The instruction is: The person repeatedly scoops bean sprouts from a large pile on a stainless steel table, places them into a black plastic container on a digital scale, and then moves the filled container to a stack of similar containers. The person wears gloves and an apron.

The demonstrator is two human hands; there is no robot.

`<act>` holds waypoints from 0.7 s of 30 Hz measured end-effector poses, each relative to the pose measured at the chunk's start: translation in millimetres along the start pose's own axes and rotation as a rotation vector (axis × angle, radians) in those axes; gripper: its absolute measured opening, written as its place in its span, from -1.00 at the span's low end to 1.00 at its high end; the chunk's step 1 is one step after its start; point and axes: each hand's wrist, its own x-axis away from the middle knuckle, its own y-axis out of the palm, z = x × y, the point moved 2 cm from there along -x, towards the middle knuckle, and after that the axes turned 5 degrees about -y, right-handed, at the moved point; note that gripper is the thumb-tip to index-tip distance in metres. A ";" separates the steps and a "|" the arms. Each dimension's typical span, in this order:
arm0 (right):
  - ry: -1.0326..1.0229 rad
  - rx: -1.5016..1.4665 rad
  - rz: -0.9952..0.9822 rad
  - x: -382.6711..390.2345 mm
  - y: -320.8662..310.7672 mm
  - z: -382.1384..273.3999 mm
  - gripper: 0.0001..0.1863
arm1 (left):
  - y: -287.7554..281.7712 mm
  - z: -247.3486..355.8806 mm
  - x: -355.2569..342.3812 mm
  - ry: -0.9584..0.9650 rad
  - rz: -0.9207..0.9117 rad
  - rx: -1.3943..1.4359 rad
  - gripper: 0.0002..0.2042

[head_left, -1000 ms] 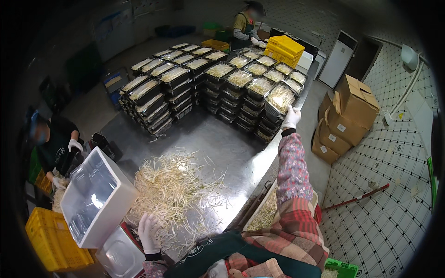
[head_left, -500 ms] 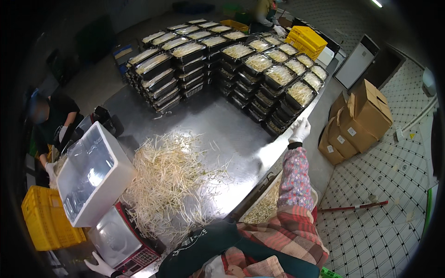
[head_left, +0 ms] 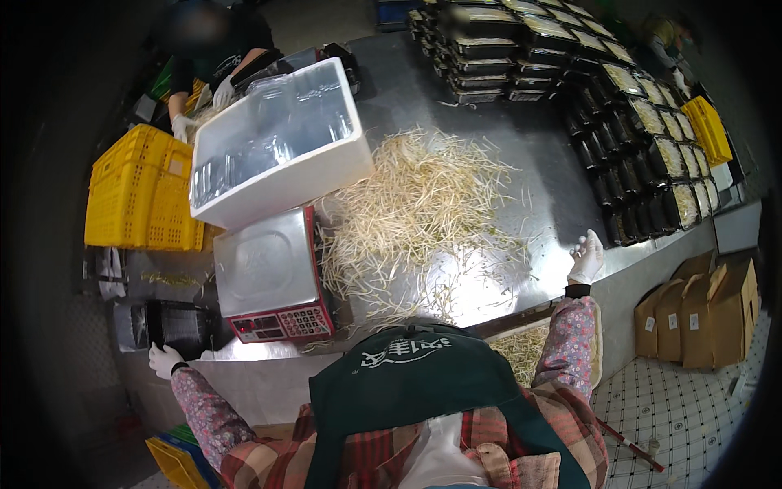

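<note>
My left hand [head_left: 165, 360], in a white glove, is at the near edge of a black plastic tray [head_left: 183, 323] left of the scale; its fingers look apart, and whether they touch the tray is unclear. My right hand [head_left: 586, 258], also gloved, is over the table's front edge, fingers loosely apart and holding nothing. A loose heap of bean sprouts [head_left: 423, 212] lies on the metal table [head_left: 399, 94] between my hands. The red scale [head_left: 267, 265] has a bare silver pan. Behind it, a white foam box [head_left: 285, 183] holds clear plastic film or lids.
Stacked black trays of sprouts [head_left: 652, 163] fill the table's right and far side. Yellow crates [head_left: 142, 191] stand at left. A co-worker's gloved hands [head_left: 221, 94] work behind the foam box. Below the table edge sits a tub of sprouts [head_left: 521, 354]; cardboard boxes [head_left: 692, 318] stand at right.
My view has turned left. My right hand has come away from the tray stack, back toward the table's front edge. My left hand has moved from beside the scale to the black tray.
</note>
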 end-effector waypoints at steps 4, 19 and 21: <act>0.109 -0.061 -0.158 6.8 42.9 34.3 -0.79 | 44.7 -76.5 -60.5 0.086 -0.301 0.347 -0.68; -0.022 0.137 -0.431 84.9 151.1 22.9 -0.82 | -95.2 130.6 126.8 0.874 -0.128 0.843 -0.82; -0.041 0.165 -0.499 101.6 160.7 26.9 -0.82 | -108.5 152.7 150.1 0.946 -0.220 0.710 -0.76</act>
